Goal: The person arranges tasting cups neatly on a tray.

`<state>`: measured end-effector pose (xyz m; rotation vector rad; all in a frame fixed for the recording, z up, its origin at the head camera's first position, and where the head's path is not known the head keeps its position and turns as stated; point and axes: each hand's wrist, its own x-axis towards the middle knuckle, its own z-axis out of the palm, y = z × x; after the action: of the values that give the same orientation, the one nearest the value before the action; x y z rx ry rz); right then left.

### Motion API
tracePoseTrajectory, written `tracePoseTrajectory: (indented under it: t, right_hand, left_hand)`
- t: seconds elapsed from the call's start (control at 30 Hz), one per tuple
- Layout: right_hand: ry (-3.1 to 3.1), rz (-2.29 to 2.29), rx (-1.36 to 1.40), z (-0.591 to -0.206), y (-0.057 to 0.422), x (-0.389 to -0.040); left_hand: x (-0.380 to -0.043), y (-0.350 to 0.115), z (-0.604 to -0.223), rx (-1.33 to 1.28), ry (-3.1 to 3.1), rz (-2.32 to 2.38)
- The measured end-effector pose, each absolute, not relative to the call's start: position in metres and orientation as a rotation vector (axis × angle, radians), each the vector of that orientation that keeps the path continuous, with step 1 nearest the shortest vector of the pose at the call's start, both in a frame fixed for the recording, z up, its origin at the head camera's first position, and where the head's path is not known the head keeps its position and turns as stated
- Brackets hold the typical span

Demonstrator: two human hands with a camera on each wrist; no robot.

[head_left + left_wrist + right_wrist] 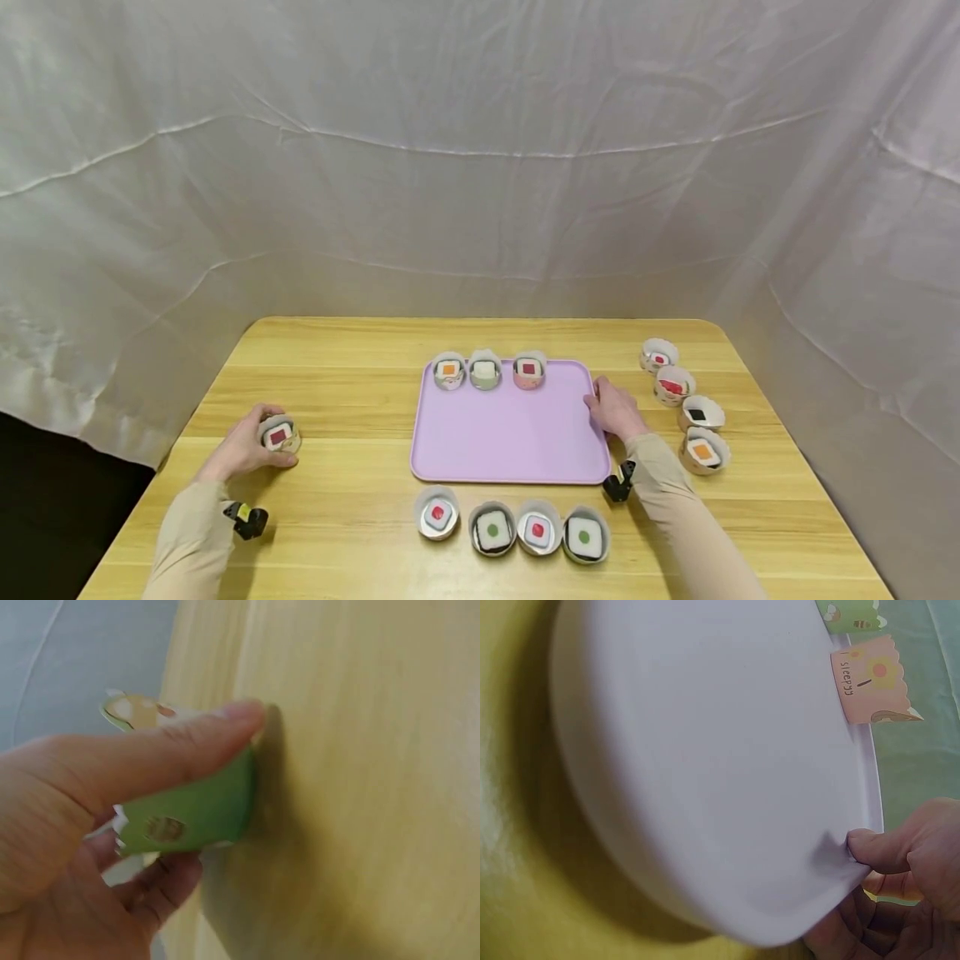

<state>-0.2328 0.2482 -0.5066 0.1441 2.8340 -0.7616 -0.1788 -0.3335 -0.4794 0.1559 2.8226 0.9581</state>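
My left hand [242,448] grips a small green paper cup [199,814] at the left of the table, thumb along one side and fingers round the other. Inside that cup sits a white toy sushi piece with a dark red centre [279,436]. In the right wrist view, my right hand [930,859] pinches the rim of the lilac tray [720,772], thumb on top and fingers beneath. Along the tray's far edge stand three cups: one with an orange-centred piece [449,368], one with a plain white piece [485,369], and a pink one [870,681] with a dark red-centred piece.
Several cups line the table's right side, among them one with an orange-centred piece [703,452] and one with red pieces [673,387]. Several more stand in front of the tray, holding green-centred [492,531] and red-centred [437,513] pieces. A pale curtain [480,208] surrounds the table.
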Motion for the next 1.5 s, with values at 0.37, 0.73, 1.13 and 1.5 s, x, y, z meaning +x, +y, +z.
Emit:
tracePoseTrajectory:
  t: [0.37,0.73,1.13,1.5]
  right_hand:
    - [2.849,-0.749,0.144,-0.507,0.249,-0.232]
    - [2.861,-0.737,0.127,-0.507,0.249,-0.232]
    - [2.869,-0.733,0.131,-0.507,0.248,-0.232]
    - [2.863,-0.754,0.148,-0.505,0.247,-0.231]
  left_hand:
    - [-0.176,-0.341,-0.495,0.152,2.873,1.061]
    - [-0.174,-0.345,-0.502,0.151,2.9,1.098]
    - [-0.174,-0.335,-0.508,0.102,2.949,1.158]
    - [-0.18,-0.318,-0.503,0.054,2.919,1.206]
